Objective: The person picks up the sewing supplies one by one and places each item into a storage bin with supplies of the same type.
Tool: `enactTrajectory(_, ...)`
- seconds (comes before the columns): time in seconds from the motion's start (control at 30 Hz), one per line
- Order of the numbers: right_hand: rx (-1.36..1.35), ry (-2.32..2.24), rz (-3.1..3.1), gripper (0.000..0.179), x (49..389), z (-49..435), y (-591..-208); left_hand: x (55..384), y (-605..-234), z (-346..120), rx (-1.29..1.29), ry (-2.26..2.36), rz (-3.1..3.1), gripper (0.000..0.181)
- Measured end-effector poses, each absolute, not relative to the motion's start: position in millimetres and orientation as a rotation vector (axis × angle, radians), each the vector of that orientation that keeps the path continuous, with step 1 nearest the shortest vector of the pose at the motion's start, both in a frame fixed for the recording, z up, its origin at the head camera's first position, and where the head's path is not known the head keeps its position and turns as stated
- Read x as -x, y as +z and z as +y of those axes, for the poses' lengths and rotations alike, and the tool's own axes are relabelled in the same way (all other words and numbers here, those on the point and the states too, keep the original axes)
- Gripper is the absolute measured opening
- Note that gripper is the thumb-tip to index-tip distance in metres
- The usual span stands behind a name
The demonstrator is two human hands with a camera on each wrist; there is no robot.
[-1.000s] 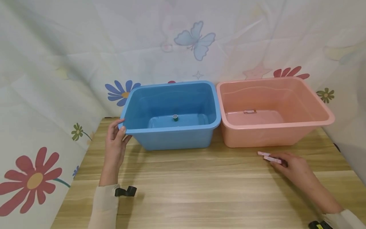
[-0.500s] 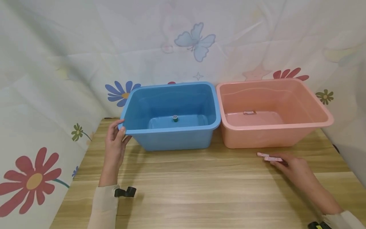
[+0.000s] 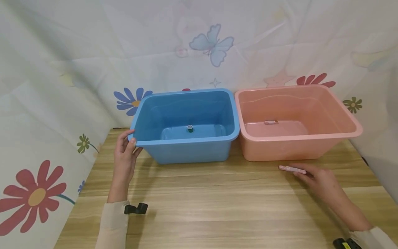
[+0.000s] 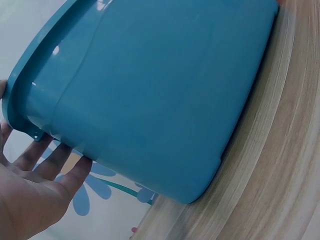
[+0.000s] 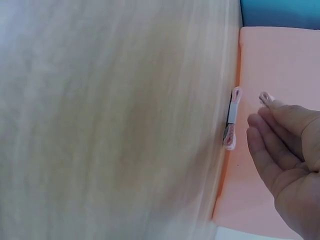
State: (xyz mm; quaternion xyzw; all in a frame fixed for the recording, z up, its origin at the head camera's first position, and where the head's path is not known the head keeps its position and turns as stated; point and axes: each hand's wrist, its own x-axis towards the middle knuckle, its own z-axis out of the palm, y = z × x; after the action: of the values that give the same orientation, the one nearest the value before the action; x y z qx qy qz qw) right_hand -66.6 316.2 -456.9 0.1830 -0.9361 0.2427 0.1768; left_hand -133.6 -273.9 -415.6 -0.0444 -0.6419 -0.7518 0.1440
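My left hand (image 3: 125,160) grips the front left corner of the blue tub's rim (image 3: 186,141), thumb at the front and fingers against the outer side. In front of the pink tub (image 3: 298,149), my right hand (image 3: 324,183) pinches a small bundle of cord (image 5: 266,98) between thumb and fingers; most of it is hidden by the hand in the right wrist view. A second cord bundle (image 5: 231,119), pink and white with a white band, lies on the table beside the pink tub. In the head view the two bundles overlap.
Inside the blue tub stands a small green cylinder with a pale top (image 3: 190,128). One small banded bundle (image 3: 271,122) lies on the pink tub's floor. The tubs stand side by side on the wooden table (image 3: 217,207), before a patterned cloth (image 3: 155,41).
The bundle in my right hand has shifted slightly away from me, and in the head view it now lines up with the one on the table. My left hand stays on the blue rim.
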Motion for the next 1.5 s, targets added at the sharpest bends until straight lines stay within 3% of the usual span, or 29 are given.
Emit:
enactTrajectory(0.23, -0.583, 0.652, -2.558, 0.037, 64.8, 316.2, -457.0, 133.5, -417.2, -274.7, 0.123, -2.177, -1.841, 0.037)
enactTrajectory(0.47, -0.607, 0.709, -2.484, 0.028, 64.1, 318.7, -452.5, 132.9, -416.5, -274.3, 0.127, -2.181, -1.846, 0.039)
enactTrajectory(0.7, -0.564, 0.764, -2.518, 0.039, 65.1, 316.6, -441.1, 133.0, -414.5, -272.6, 0.132, -2.175, -1.863, 0.039)
enactTrajectory(1.5, -0.556, 0.833, -2.491, 0.034, 69.3, 307.1, -426.3, 132.8, -415.3, -272.7, 0.12, -2.183, -1.85, 0.039)
